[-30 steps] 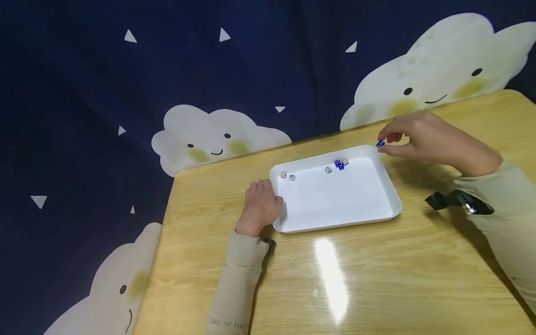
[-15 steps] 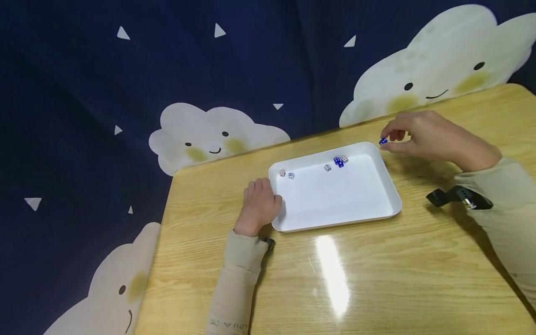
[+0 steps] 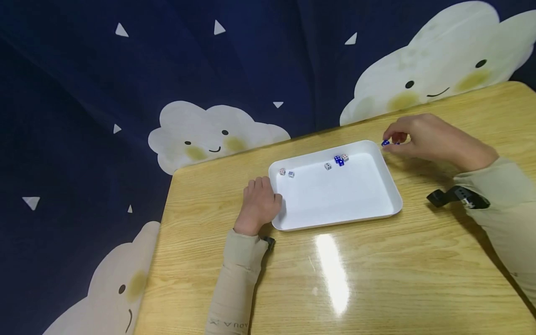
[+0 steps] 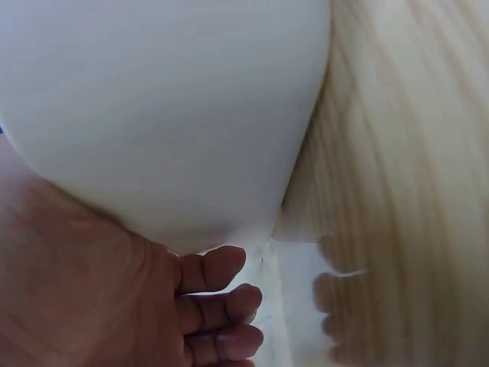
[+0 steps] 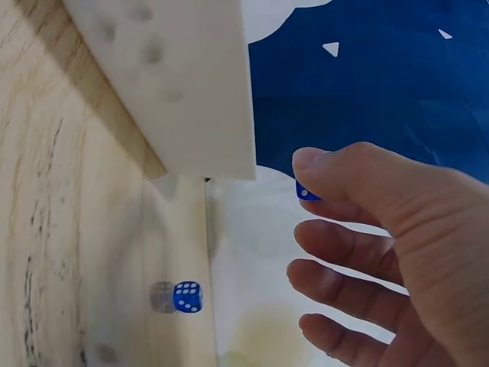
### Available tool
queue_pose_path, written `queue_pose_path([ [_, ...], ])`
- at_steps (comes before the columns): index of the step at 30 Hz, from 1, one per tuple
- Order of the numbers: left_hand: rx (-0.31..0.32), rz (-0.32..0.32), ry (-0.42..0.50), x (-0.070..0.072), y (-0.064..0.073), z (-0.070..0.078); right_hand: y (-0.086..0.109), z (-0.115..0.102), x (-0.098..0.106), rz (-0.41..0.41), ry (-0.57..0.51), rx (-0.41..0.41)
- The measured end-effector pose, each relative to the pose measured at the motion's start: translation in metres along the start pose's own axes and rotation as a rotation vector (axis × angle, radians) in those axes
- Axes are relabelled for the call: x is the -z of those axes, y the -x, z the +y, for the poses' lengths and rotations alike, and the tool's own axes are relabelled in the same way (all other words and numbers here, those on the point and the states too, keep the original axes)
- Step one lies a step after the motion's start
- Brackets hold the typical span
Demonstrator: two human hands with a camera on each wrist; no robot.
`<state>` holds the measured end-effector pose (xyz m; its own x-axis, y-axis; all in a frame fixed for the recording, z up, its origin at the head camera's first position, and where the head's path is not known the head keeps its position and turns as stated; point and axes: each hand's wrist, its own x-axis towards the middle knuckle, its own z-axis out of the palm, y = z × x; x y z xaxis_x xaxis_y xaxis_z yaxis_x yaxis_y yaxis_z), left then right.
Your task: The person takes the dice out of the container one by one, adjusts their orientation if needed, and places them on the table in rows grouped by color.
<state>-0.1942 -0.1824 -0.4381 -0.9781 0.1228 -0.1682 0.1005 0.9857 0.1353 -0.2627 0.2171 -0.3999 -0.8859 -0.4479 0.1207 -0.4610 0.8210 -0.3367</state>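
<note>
My left hand (image 3: 259, 204) grips the left wall of a white rectangular tray (image 3: 387, 186), thumb over the rim and fingers along the outside. In the left wrist view the fingers (image 4: 229, 306) curl beside the tray wall (image 4: 176, 115). Just off the tray's far right corner, my right hand (image 3: 431, 139) pinches a blue die (image 3: 385, 143) between thumb and index finger. The thumb partly hides that die (image 5: 308, 191) in the right wrist view. Below the hand, a second blue die (image 5: 188, 297) shows against the wooden table, its reflection beside it.
Inside the tray, two blue dice (image 3: 337, 159) touch near the back wall, with a white die (image 3: 345, 157) beside them and another white die (image 3: 328, 166) to their left. Two more white dice (image 3: 282, 171) lie at the back left. A dark cloud-print curtain (image 3: 251, 56) borders the table (image 3: 293, 279).
The right hand, with its pinched blue die, has shifted slightly away from the tray corner. A second blue die now shows beneath its fingers. The left hand keeps its grip on the tray.
</note>
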Motion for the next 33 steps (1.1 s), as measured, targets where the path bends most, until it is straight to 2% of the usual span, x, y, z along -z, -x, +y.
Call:
queue_pose_path([
  [6,-0.001,-0.003,-0.002,0.0,0.0,0.001,0.0,0.008,-0.002,-0.036,-0.009,-0.045],
  [13,0.005,-0.016,-0.008,0.001,0.001,0.001,0.0,0.015,-0.005,-0.008,0.009,-0.035],
  [19,0.013,-0.017,-0.007,0.001,0.001,0.001,-0.001,0.025,-0.007,-0.049,0.008,-0.069],
  [24,0.01,-0.008,-0.012,0.001,0.001,0.002,0.0,0.03,-0.009,-0.017,0.012,-0.061],
  [33,0.01,-0.009,-0.021,0.001,0.002,0.002,0.003,0.041,-0.008,-0.073,-0.015,-0.13],
])
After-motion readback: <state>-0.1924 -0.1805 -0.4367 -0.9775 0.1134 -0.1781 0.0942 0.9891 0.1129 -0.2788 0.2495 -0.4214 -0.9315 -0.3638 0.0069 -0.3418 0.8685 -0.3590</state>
